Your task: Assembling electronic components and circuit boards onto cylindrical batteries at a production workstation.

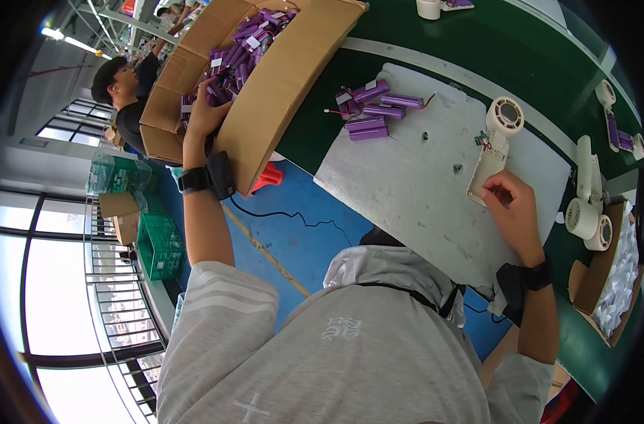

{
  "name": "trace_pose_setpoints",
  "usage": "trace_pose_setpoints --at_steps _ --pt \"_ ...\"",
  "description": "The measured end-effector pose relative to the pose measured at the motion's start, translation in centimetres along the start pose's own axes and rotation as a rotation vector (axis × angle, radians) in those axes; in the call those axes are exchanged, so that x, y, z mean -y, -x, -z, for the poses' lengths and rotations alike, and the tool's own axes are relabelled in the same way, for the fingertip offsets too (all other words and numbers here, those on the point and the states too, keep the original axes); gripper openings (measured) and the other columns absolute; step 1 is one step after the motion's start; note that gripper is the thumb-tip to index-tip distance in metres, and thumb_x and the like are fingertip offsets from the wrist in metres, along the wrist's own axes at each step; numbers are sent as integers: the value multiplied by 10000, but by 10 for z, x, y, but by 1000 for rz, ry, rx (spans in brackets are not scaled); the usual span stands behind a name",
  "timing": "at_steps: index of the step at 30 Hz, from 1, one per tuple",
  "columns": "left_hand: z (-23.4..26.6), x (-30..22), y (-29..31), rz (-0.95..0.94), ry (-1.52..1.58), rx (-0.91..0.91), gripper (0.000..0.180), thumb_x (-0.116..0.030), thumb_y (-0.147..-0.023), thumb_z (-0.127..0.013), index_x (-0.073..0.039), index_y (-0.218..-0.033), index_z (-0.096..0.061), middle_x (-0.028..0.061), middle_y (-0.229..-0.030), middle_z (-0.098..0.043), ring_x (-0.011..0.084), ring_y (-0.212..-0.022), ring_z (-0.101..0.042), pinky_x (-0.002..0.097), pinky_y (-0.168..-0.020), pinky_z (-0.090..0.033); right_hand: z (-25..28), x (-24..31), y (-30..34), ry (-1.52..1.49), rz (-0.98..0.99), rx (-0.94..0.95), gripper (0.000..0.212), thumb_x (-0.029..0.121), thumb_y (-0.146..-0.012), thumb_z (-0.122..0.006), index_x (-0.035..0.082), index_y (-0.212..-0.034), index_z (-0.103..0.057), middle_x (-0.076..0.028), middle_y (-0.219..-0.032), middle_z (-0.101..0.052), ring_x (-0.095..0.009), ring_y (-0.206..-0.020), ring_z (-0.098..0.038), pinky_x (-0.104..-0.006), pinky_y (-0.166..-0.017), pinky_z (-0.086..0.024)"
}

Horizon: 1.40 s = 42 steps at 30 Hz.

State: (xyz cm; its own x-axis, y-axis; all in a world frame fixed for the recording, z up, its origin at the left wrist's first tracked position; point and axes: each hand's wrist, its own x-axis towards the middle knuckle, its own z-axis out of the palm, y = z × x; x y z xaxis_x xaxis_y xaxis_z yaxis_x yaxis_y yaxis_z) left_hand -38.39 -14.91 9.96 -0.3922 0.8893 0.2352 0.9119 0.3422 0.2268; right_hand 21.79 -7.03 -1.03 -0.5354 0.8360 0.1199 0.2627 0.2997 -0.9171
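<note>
The board (407,191) bears one fan (501,146), several batteries (383,112).

Windows (62,290) glare white (overexposed) — lines bow near the black rim.

Left hand (206,116): inside carton (287,95), touching purple packs (231,60)
Right hand (513,210): at open white fan (487,172)
Mat (407,187): loose packs (383,112), fan

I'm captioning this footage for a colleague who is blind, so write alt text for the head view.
A person's left hand reaches into a cardboard box of purple batteries, while the right hand is at the open handle of a white fan on a grey board. Loose batteries lie on the board too.
</note>
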Motion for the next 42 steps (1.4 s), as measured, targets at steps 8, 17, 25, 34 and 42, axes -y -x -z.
trace_pose_setpoints --at_steps 8,17,25,34,42 --pt "-6 16 -9 211 -83 143 1142 -402 -712 -826 -119 -1518 -70 370 -1276 -511 388 -1223 -537 412 -1009 -436 -1 -2 1 -38 -10 0 76 33 -845 -663 0 -877 -602 -10 -783 -596 -72 -685 -501 -221 -630 -410" --pt "-3 11 -5 214 -3 57 1018 -295 -718 -813 17 -1465 -196 308 -1233 -568 338 -1159 -575 375 -973 -450 2 -2 2 -48 -8 -4 87 30 -835 -670 -6 -870 -599 -31 -768 -591 -100 -664 -519 -234 -621 -429" --pt "10 30 1 223 105 63 870 -263 -749 -799 11 -1423 -322 243 -1234 -585 296 -1094 -605 355 -920 -481 1 -1 0 -60 -6 -15 77 28 -828 -668 -1 -849 -600 -38 -761 -590 -107 -640 -520 -236 -595 -429" --pt "9 11 2 261 289 106 764 -119 -760 -796 -11 -1380 -364 179 -1185 -598 231 -1036 -603 334 -909 -489 -1 -2 0 -59 -2 -33 72 30 -826 -671 3 -851 -609 -37 -758 -595 -98 -630 -518 -234 -580 -427" --pt "8 4 8 70 164 -68 723 -101 -764 -785 -10 -1370 -400 168 -1255 -562 222 -1130 -555 327 -962 -455 -2 0 1 -41 13 -40 67 21 -823 -672 6 -849 -612 -38 -753 -595 -101 -627 -522 -236 -578 -427"
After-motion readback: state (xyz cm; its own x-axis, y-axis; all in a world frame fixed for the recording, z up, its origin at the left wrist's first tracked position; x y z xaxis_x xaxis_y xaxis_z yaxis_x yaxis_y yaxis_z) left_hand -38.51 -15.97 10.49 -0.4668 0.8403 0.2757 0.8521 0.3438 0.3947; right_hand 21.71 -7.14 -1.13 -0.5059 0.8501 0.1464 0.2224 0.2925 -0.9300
